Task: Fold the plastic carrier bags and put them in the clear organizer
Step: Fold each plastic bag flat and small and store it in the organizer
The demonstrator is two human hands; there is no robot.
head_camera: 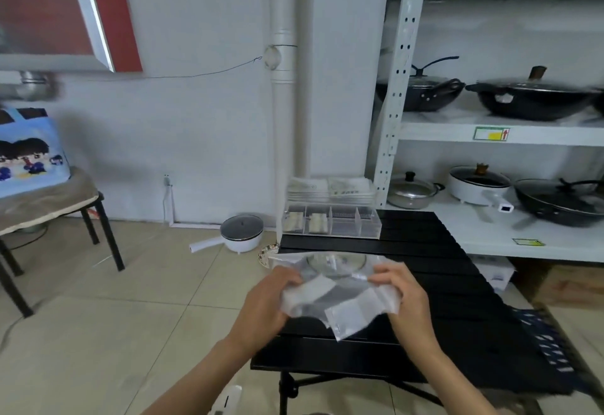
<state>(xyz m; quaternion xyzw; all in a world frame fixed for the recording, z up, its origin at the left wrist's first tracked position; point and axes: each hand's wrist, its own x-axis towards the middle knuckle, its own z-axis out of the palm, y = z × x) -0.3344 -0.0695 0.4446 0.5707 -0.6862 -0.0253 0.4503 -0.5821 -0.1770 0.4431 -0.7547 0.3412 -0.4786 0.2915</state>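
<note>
Both hands are up over the black slatted desk (408, 251), gripping the same clear plastic carrier bag (340, 297) between them. The left hand (264, 307) has its fingers curled shut on the bag's 9 o'clock edge, and the right hand (405, 297) is pinched on the 3 o'clock edge. The bag is bunched and partly doubled over, with a loose flap hanging toward 6 o'clock. It's so see-through and blurry that I honestly can't tell how many folds are in it, maybe two layers.

At 12 o'clock from the hands, on the far end of the desk, sits the clear organizer (331, 223), a row of compartments. The two compartments on its 9 o'clock side each hold a small folded bag; the others look bare. Right behind the organizer there's a flat pile of pale bags (330, 189).

Off at 10 o'clock on the tiled floor is a white electric pot (242, 233) with a glass lid. At 2 o'clock a white shelf rack (503, 135) holds dark woks and pans.
</note>
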